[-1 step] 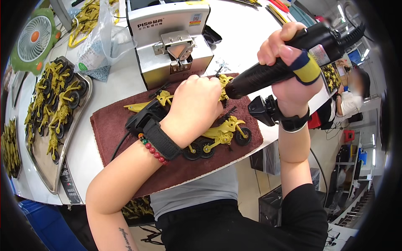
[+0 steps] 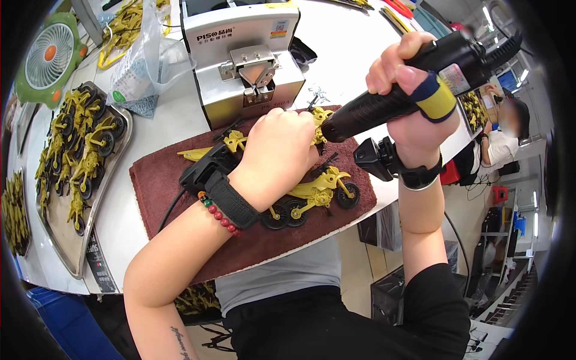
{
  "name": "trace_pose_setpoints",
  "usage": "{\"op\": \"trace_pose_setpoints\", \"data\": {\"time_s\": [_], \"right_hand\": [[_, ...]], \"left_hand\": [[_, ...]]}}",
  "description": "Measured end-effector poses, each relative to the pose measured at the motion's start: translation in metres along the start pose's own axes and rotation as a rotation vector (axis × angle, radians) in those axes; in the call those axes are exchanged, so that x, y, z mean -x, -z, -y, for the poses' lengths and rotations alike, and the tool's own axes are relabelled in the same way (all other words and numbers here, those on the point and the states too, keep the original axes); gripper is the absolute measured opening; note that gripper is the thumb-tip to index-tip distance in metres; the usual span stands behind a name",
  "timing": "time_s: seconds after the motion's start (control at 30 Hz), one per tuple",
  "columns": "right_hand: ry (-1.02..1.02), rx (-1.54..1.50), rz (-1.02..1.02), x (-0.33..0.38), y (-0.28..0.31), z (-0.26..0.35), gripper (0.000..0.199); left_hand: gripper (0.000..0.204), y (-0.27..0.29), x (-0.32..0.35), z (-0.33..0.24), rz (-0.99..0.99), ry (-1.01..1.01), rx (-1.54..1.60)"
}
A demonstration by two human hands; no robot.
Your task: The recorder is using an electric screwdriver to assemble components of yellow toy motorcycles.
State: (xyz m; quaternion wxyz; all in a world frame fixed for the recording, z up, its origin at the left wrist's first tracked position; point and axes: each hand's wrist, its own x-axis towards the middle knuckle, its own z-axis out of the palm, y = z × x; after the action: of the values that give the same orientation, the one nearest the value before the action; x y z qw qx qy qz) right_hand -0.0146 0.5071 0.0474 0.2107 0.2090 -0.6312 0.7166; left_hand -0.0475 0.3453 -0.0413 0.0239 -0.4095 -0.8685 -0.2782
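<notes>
My left hand (image 2: 279,147) is closed, back upward, over a yellow toy motorcycle (image 2: 324,115) on the brown towel (image 2: 174,195). Most of that toy is hidden under the hand. With its fingers wrapped round the barrel, my right hand (image 2: 393,69) holds a black electric screwdriver (image 2: 372,114). The tool slants down to the left, and its nose is right beside the yellow part at my left fingers; whether its bit touches cannot be seen. Nearer to me, a second yellow toy motorcycle (image 2: 312,193) with black wheels lies on the towel.
Behind the towel stands a silver screw feeder (image 2: 240,102), with loose screws (image 2: 318,93) beside it. On the left are a metal tray (image 2: 90,231) of yellow toy motorcycles, a plastic bag (image 2: 171,63) and a green fan (image 2: 51,54). A person (image 2: 507,141) sits at far right.
Hardly anything differs. My right hand and the screwdriver have shifted very slightly left; my left hand stays in place.
</notes>
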Motion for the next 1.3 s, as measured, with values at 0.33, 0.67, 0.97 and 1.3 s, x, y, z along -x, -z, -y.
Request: {"op": "trace_pose_setpoints", "data": {"time_s": [0.33,0.67,0.97,1.3], "right_hand": [[0.081,-0.221,0.112,-0.04,0.01,0.063,0.021],[0.114,-0.249,0.061,-0.081,-0.07,-0.002,0.022],[0.215,-0.092,0.032,-0.061,-0.07,0.021,0.021],[-0.015,-0.024,0.044,-0.033,0.02,0.013,0.021]], "left_hand": [[0.03,0.0,0.006,0.007,-0.041,-0.064,0.073],[0.028,-0.006,0.01,0.006,-0.081,-0.078,0.036],[0.028,-0.003,0.015,0.008,-0.075,-0.08,0.002],[0.028,-0.005,0.013,0.006,-0.049,-0.036,-0.029]]}}
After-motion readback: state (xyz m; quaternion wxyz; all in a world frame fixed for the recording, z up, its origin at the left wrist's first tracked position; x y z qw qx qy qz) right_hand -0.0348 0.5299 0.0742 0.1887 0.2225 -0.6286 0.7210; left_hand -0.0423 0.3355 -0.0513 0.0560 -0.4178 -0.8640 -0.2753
